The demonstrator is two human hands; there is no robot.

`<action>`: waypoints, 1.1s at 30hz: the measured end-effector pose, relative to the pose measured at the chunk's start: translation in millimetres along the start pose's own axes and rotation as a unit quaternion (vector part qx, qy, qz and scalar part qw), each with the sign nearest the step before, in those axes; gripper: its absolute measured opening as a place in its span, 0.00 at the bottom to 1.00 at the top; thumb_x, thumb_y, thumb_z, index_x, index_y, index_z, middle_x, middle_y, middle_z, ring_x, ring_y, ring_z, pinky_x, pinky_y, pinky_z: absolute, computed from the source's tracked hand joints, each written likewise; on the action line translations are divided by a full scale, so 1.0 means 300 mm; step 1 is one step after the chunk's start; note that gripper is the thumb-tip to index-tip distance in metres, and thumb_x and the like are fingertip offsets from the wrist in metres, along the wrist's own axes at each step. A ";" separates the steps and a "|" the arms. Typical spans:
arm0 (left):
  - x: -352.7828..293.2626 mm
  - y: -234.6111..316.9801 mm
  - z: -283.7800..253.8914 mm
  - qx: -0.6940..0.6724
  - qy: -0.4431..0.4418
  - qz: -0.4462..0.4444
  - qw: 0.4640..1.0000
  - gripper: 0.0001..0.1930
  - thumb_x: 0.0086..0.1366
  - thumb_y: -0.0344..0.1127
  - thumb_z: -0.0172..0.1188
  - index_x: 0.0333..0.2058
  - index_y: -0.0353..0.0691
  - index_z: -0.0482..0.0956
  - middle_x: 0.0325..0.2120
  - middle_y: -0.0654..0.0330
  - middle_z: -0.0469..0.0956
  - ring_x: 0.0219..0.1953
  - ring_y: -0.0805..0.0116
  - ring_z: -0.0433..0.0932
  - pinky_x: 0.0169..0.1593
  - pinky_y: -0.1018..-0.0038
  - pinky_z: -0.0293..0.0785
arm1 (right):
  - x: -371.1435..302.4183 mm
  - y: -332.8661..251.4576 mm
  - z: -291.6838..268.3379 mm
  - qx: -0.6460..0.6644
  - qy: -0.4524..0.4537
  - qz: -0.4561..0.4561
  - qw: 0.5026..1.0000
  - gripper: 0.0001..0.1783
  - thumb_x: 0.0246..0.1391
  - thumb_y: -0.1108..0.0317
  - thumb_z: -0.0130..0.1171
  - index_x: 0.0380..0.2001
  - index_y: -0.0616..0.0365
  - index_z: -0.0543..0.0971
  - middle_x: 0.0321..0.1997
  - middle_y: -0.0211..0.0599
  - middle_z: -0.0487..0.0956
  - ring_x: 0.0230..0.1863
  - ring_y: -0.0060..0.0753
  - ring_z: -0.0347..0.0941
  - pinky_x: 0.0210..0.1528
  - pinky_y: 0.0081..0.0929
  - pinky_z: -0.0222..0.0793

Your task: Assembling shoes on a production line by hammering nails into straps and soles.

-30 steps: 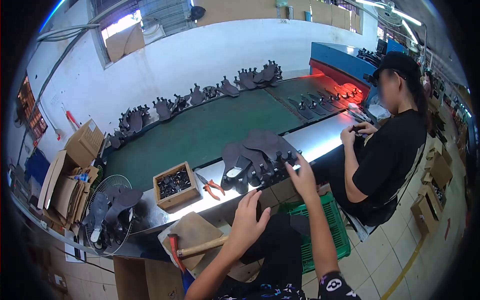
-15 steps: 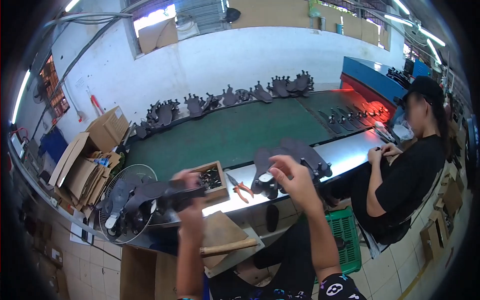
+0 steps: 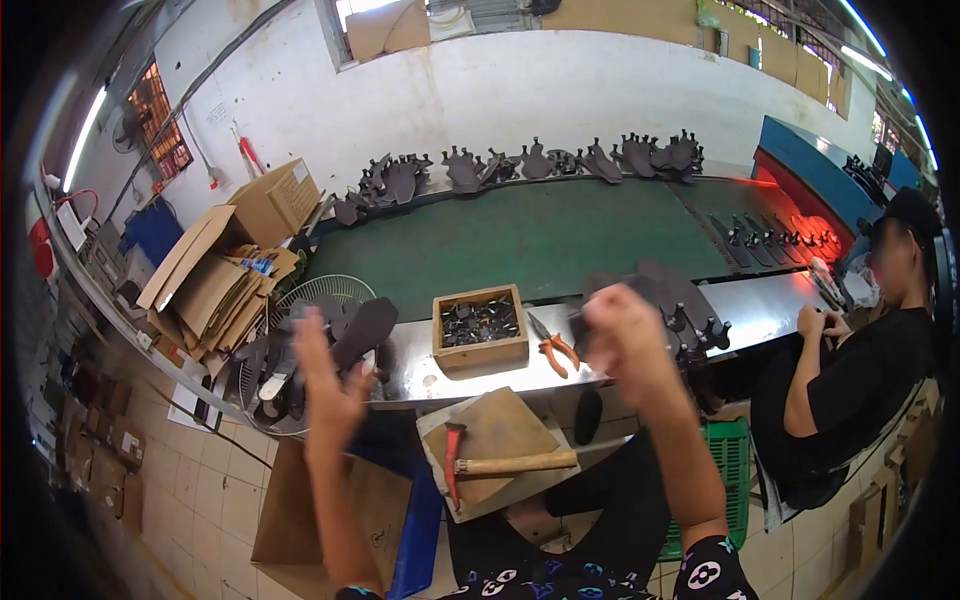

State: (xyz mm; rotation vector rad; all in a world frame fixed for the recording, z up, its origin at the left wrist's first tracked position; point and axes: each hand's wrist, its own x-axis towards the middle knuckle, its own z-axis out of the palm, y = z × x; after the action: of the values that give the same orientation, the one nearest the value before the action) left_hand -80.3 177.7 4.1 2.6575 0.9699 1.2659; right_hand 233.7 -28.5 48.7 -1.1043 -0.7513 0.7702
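Note:
My left hand (image 3: 330, 390) is open, thumb and fingers apart, over dark grey sandal soles (image 3: 365, 328) heaped in a round wire basket (image 3: 325, 284). It appears to hold nothing. My right hand (image 3: 635, 345), blurred, is at a second pile of dark sandal soles (image 3: 685, 300) with black knobbed posts, on the metal edge of the bench. Its fingers look bent, but their grip is unclear. Between my hands stand a wooden box (image 3: 480, 356) of small black parts and pliers (image 3: 560, 355) with orange handles. A hammer (image 3: 515, 463) lies on a board (image 3: 500, 415) near my lap.
A green conveyor belt (image 3: 500, 225) stretches behind the bench, with more soles (image 3: 465, 172) along its far edge. Cardboard (image 3: 215, 290) is stacked at left. An open carton (image 3: 330, 510) stands below. A co-worker (image 3: 835, 390) sits at right beside a green crate (image 3: 725, 470).
My left hand has moved left and let go of a dark sole over the basket. My right hand's fingers have bent in at the right pile. The view has shifted, showing the whole hammer.

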 end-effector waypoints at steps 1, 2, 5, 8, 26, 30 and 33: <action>-0.023 0.164 0.013 -0.113 -0.011 0.054 0.992 0.50 0.64 0.57 0.61 0.73 0.33 0.47 0.75 0.45 0.46 0.77 0.45 0.41 0.75 0.51 0.34 | -0.062 0.005 0.107 0.035 -0.060 0.066 0.995 0.11 0.64 0.63 0.58 0.41 0.58 0.71 0.20 0.30 0.76 0.18 0.25 0.75 0.20 0.24 0.76; -0.064 0.280 0.017 -0.219 -0.016 0.105 0.970 0.49 0.63 0.51 0.66 0.72 0.34 0.49 0.75 0.46 0.46 0.77 0.46 0.41 0.75 0.54 0.34 | -0.118 0.023 0.189 0.104 -0.181 0.111 0.972 0.14 0.67 0.64 0.55 0.48 0.61 0.69 0.26 0.42 0.82 0.23 0.36 0.81 0.28 0.33 0.81; -0.252 0.328 0.094 -0.239 -0.083 0.095 0.963 0.47 0.53 0.39 0.76 0.67 0.33 0.59 0.64 0.41 0.67 0.67 0.47 0.66 0.68 0.59 0.59 | -0.225 0.023 0.238 0.136 -0.377 0.180 0.898 0.23 0.71 0.57 0.49 0.59 0.62 0.65 0.41 0.58 0.83 0.45 0.49 0.82 0.45 0.40 0.82; -0.293 0.377 0.020 -0.280 0.001 0.059 0.958 0.36 0.60 0.36 0.72 0.63 0.31 0.65 0.51 0.43 0.80 0.50 0.52 0.83 0.52 0.66 0.78 | -0.187 0.237 0.196 -0.187 -0.281 -0.111 0.935 0.31 0.67 0.54 0.55 0.65 0.59 0.62 0.42 0.56 0.82 0.45 0.53 0.82 0.46 0.39 0.80; -0.214 0.251 0.396 0.025 -0.103 -0.116 0.988 0.40 0.62 0.48 0.68 0.68 0.41 0.63 0.67 0.37 0.60 0.68 0.35 0.58 0.66 0.43 0.56 | -0.991 0.635 -0.564 -0.467 0.137 0.016 0.873 0.06 0.50 0.74 0.62 0.34 0.60 0.79 0.13 0.32 0.73 0.14 0.32 0.73 0.18 0.29 0.66; 0.094 0.111 0.644 -0.086 -0.104 0.003 0.991 0.10 0.65 0.31 0.60 0.44 0.37 0.82 0.42 0.50 0.81 0.44 0.47 0.80 0.48 0.59 0.75 | -0.897 0.457 -0.350 -0.032 0.242 0.138 0.960 0.08 0.63 0.69 0.56 0.40 0.65 0.74 0.10 0.23 0.56 0.08 0.16 0.54 0.11 0.19 0.55; 0.199 -0.005 0.827 -0.031 -0.154 0.072 0.985 0.08 0.62 0.27 0.60 0.41 0.37 0.83 0.40 0.48 0.80 0.44 0.46 0.80 0.48 0.57 0.76 | -0.841 0.484 -0.349 0.012 0.256 0.152 0.955 0.08 0.65 0.69 0.56 0.38 0.66 0.75 0.10 0.22 0.59 0.07 0.15 0.54 0.10 0.18 0.53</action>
State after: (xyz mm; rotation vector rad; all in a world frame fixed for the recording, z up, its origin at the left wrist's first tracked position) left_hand 124.1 266.4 -120.4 2.8025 0.6937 0.8478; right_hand 165.0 -252.4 -153.3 -1.3428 -0.1342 0.7010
